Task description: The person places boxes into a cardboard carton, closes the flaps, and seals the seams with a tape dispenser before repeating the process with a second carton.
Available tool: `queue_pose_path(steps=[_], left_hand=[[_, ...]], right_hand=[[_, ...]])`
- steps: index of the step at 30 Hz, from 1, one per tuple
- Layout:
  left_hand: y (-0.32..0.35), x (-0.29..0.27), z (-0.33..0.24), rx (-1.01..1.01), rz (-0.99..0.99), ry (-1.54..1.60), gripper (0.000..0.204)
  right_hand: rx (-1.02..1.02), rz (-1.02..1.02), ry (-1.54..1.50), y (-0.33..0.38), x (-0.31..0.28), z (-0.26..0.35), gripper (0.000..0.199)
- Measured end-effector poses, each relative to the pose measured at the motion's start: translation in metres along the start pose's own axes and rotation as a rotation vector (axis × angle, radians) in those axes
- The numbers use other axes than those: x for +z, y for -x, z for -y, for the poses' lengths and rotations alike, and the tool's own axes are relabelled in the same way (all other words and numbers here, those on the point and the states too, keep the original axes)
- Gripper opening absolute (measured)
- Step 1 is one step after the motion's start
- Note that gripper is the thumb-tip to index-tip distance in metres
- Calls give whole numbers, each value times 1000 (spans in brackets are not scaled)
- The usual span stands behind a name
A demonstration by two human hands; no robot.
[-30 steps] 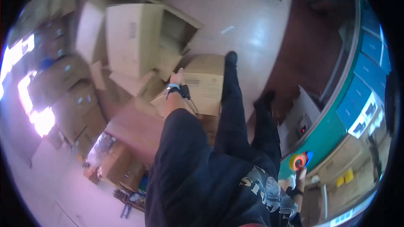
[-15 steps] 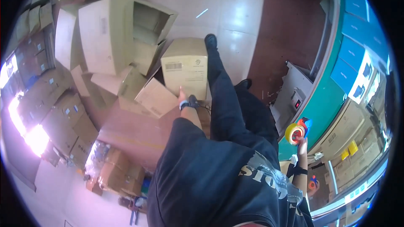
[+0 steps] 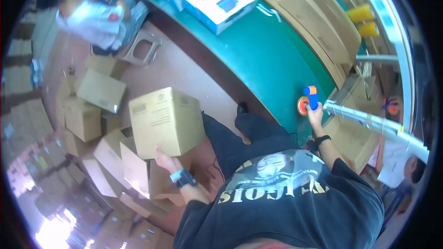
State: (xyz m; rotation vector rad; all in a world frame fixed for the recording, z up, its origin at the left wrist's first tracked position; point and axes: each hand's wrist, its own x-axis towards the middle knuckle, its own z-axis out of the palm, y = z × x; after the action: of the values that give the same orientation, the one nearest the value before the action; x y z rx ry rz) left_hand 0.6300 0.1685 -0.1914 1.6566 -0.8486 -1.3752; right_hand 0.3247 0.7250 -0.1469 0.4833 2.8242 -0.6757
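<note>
My left hand (image 3: 167, 160) grips the bottom edge of a closed brown cardboard box (image 3: 159, 122), with the thumb up against its printed side. The box appears lifted in front of my legs, above opened cartons. Over the green tabletop, my right hand (image 3: 314, 114) is wrapped round a tape dispenser (image 3: 311, 96) with a blue and orange body and a roll of tape on it. The fingers beneath the dispenser are partly hidden.
Open cartons (image 3: 110, 161) crowd the floor at left. A green worktable (image 3: 258, 60) carries a white box (image 3: 221, 0) and large flat cartons (image 3: 318, 23). A metal post (image 3: 374, 122) stands at right. A seated person (image 3: 99, 23) is at far left, near a plastic stool (image 3: 144, 48).
My view and body have turned right toward the worktable. The cardboard box has come along in my left hand, and the tape dispenser stays in my right.
</note>
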Motion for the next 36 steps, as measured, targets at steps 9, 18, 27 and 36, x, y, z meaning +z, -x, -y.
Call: queue_pose_path(steps=[9, 18, 27, 36], left_hand=[[338, 102, -177, 412, 1239, -657, 31], [525, 166, -70, 779, 1812, -853, 25], [498, 223, -77, 560, 2818, -614, 62], [112, 463, -240, 1354, 1214, -961, 63]], right_hand=[[-25, -252, 279, 40, -2, -81, 71], [69, 140, 109, 74, 16, -93, 50], [433, -7, -1193, 68, -51, -47, 55], [577, -226, -1607, 74, -96, -42, 65]])
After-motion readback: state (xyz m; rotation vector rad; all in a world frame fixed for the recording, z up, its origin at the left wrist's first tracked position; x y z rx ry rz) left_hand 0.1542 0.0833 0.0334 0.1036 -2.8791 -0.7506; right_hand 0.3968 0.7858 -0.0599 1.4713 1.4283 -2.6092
